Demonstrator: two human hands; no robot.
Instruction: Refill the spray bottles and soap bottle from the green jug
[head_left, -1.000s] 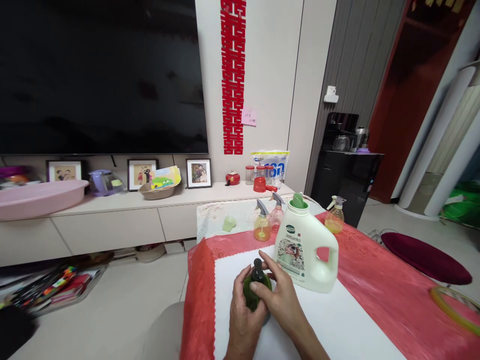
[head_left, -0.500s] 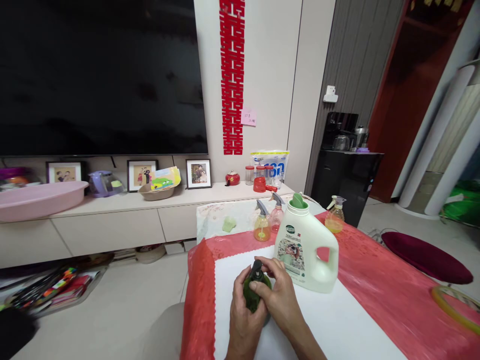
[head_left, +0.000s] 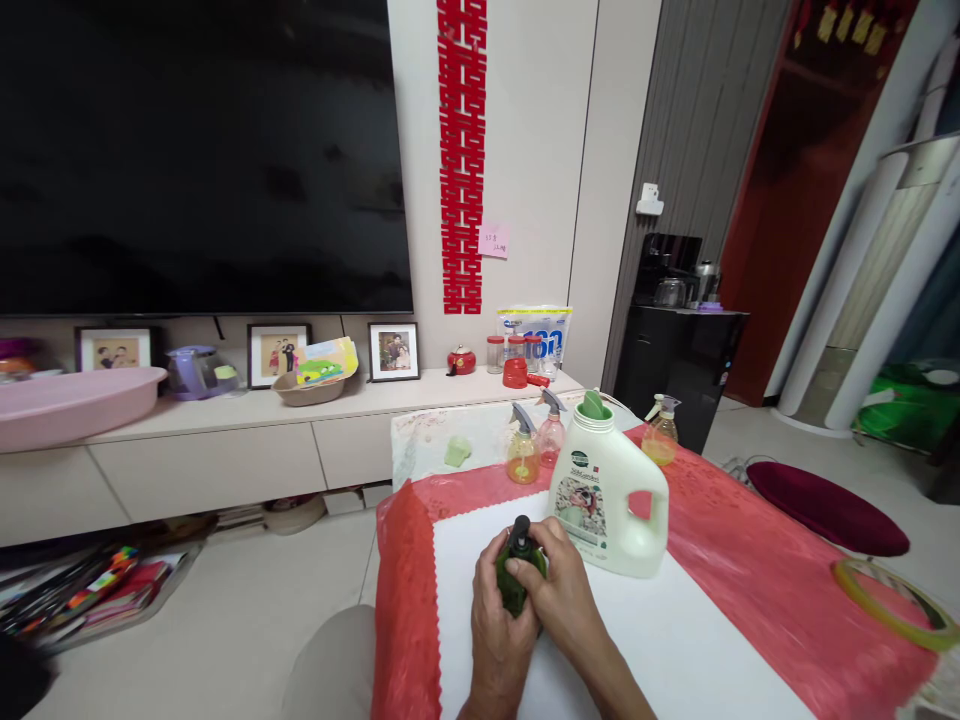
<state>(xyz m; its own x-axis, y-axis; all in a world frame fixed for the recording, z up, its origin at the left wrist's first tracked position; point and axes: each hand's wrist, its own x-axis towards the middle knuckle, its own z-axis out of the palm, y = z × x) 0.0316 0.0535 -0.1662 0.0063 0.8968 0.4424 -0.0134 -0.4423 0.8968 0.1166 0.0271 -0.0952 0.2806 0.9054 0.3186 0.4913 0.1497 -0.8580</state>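
A dark green pump bottle point(head_left: 511, 592) with a black pump head stands between my two hands, above the white sheet point(head_left: 690, 640). My left hand point(head_left: 491, 625) is wrapped round its left side. My right hand point(head_left: 561, 580) grips the upper right side, thumb across the bottle's front just below the pump head. Just beyond my right hand stands a large pale green jug point(head_left: 626, 515) with a handle and a printed label. Its mouth is uncapped, and a green spout piece point(head_left: 593, 405) shows in it. The lower part of the pump bottle is hidden by my hands.
Behind the jug stand an orange spray bottle point(head_left: 523, 450) and a pink spray bottle point(head_left: 551, 435). Another spray bottle point(head_left: 661, 435) is to the right. A light green cap point(head_left: 457, 451) lies at the back left. A tape roll point(head_left: 892, 605) sits on the red tablecloth point(head_left: 757, 545).
The view has shifted slightly. Both hands keep hold of the pump bottle, whose black pump head now points a little differently. The jug and spray bottles stay in place.
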